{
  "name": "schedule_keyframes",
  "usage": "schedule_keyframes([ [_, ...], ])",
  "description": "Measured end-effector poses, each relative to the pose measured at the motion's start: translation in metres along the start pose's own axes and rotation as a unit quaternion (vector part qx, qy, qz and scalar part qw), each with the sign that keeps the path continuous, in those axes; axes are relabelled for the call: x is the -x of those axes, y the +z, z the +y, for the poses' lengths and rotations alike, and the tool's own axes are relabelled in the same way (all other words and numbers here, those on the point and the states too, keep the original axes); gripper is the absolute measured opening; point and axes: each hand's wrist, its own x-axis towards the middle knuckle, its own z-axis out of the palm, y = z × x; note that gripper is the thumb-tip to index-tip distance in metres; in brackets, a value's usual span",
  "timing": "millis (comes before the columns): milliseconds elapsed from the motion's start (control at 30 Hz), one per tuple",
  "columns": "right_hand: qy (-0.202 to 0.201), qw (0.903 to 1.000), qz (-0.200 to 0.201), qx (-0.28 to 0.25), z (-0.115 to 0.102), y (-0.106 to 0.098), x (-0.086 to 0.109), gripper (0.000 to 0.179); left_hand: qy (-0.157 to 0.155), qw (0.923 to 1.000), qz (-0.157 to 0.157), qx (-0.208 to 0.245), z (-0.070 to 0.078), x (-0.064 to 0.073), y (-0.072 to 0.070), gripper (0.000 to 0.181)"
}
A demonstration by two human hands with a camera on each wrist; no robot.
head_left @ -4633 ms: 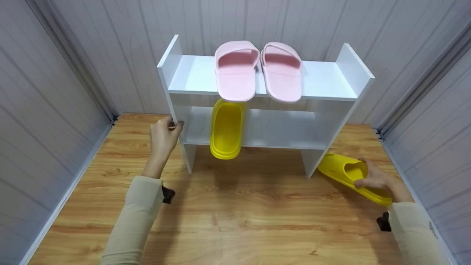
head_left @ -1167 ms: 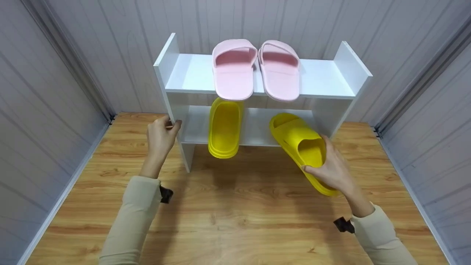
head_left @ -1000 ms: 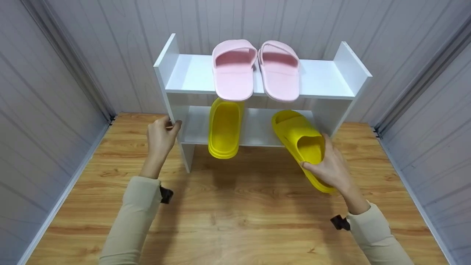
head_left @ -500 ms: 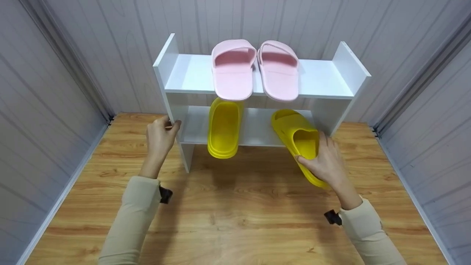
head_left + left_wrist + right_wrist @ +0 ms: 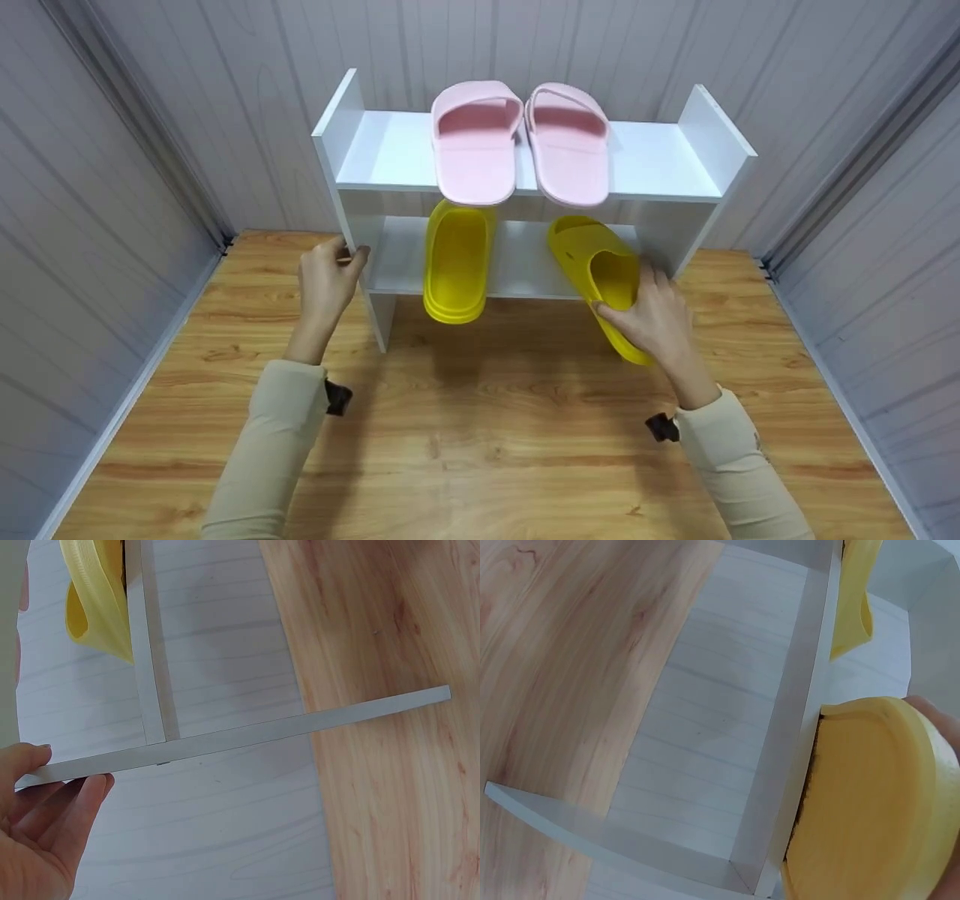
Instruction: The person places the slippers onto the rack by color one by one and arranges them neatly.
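Note:
My left hand (image 5: 326,281) pinches the left side panel of a white shoe rack (image 5: 352,225) between thumb and fingers; the left wrist view shows the thumb (image 5: 30,759) on one face and the fingers on the other. My right hand (image 5: 656,315) grips a yellow slipper (image 5: 589,251) at its opening, thumb on the near side. That slipper points inward at a slant over the right part of the middle shelf, its heel jutting past the front edge. In the right wrist view its sole (image 5: 862,795) lies close against the shelf edge. Another yellow slipper (image 5: 457,262) sits on the shelf's left part.
Two pink slippers (image 5: 478,154) stand side by side on the top shelf (image 5: 652,161), heels over its front edge. Panelled walls (image 5: 862,247) close in behind and at both sides. Wooden floor (image 5: 480,450) stretches in front of the rack.
My right hand has brought the yellow slipper from the floor at the rack's right onto the middle shelf, lately moving left and deeper in. The left hand stays on the side panel.

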Motion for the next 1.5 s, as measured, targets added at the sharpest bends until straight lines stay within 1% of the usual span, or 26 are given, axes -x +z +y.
schedule_keyframes([
  [267, -0.006, 1.0000, 0.004, -0.007, 0.000, 0.003, -0.006, 0.082, -0.002, 1.0000, -0.003, -0.001, 0.000, 0.000, 0.000, 0.018],
  [433, -0.009, 0.9998, -0.006, -0.019, 0.003, 0.001, -0.004, 0.086, -0.004, 1.0000, -0.002, -0.003, -0.001, 0.000, -0.001, 0.018],
  [500, -0.025, 0.9992, -0.004, -0.032, 0.005, -0.001, -0.002, 0.085, -0.005, 1.0000, -0.001, -0.003, 0.000, 0.000, -0.001, 0.018],
  [567, -0.056, 0.9972, 0.005, -0.050, 0.009, -0.004, -0.001, 0.081, -0.004, 1.0000, -0.003, -0.002, 0.000, 0.000, 0.000, 0.018],
  [633, -0.092, 0.9925, 0.015, -0.078, 0.015, -0.008, 0.001, 0.076, -0.002, 1.0000, -0.004, 0.000, 0.000, 0.000, 0.000, 0.019],
  [733, -0.145, 0.9807, 0.021, -0.129, 0.028, -0.014, 0.005, 0.068, 0.000, 1.0000, -0.006, 0.004, 0.001, 0.000, 0.001, 0.019],
  [800, -0.165, 0.9729, 0.019, -0.161, 0.038, -0.020, 0.008, 0.064, -0.001, 1.0000, -0.003, 0.005, 0.001, -0.001, 0.001, 0.020],
  [867, -0.173, 0.9669, 0.010, -0.187, 0.047, -0.025, 0.013, 0.062, -0.001, 1.0000, 0.001, 0.004, 0.001, -0.001, 0.001, 0.020],
  [933, -0.174, 0.9635, -0.002, -0.203, 0.054, -0.032, 0.018, 0.063, -0.002, 1.0000, 0.003, 0.003, 0.001, -0.002, 0.001, 0.020],
  [1000, -0.160, 0.9619, -0.022, -0.220, 0.056, -0.039, 0.023, 0.067, -0.002, 1.0000, 0.003, 0.004, 0.002, -0.002, 0.001, 0.020],
  [1100, -0.134, 0.9599, -0.073, -0.235, 0.056, -0.048, 0.030, 0.074, -0.001, 1.0000, 0.004, 0.005, 0.001, -0.002, 0.000, 0.020],
  [1167, -0.116, 0.9558, -0.112, -0.246, 0.055, -0.051, 0.033, 0.079, -0.001, 1.0000, 0.006, 0.005, 0.001, -0.002, 0.000, 0.020],
  [1267, -0.104, 0.9481, -0.159, -0.255, 0.056, -0.048, 0.034, 0.084, -0.001, 1.0000, 0.006, 0.002, 0.001, -0.002, 0.000, 0.019],
  [1367, -0.096, 0.9417, -0.179, -0.268, 0.058, -0.043, 0.034, 0.086, -0.005, 1.0000, 0.003, -0.001, 0.000, -0.001, 0.000, 0.019],
  [1500, -0.084, 0.9368, -0.179, -0.288, 0.059, -0.037, 0.033, 0.085, -0.011, 0.9999, 0.001, -0.004, 0.000, -0.001, 0.000, 0.020],
])
